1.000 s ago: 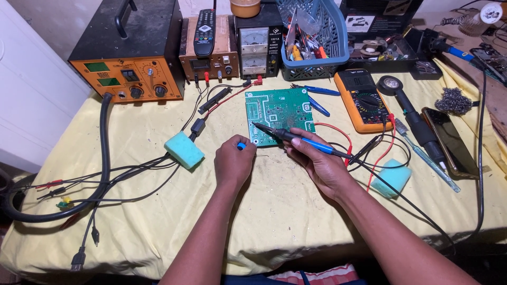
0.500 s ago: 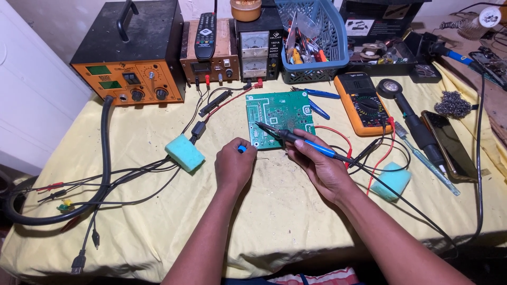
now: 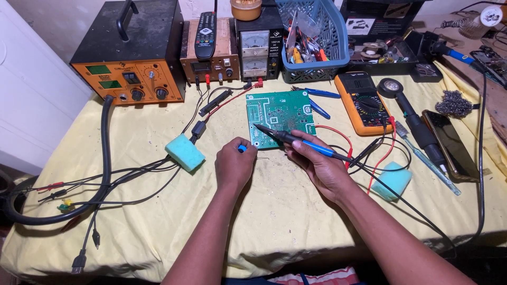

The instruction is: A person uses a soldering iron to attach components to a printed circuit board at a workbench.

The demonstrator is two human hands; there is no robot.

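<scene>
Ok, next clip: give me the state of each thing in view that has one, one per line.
Left hand: closed around a small blue-tipped tool.
Right hand: gripping the black-and-blue soldering iron, tip on the board.
Green circuit board: lying flat on the yellow cloth.
Orange multimeter: lying face up.
Black phone: screen dark.

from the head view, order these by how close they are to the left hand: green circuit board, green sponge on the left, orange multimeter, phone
1. green circuit board, just above the left hand
2. green sponge, to its left; close to the board's distance
3. orange multimeter, upper right
4. phone, far right
</scene>
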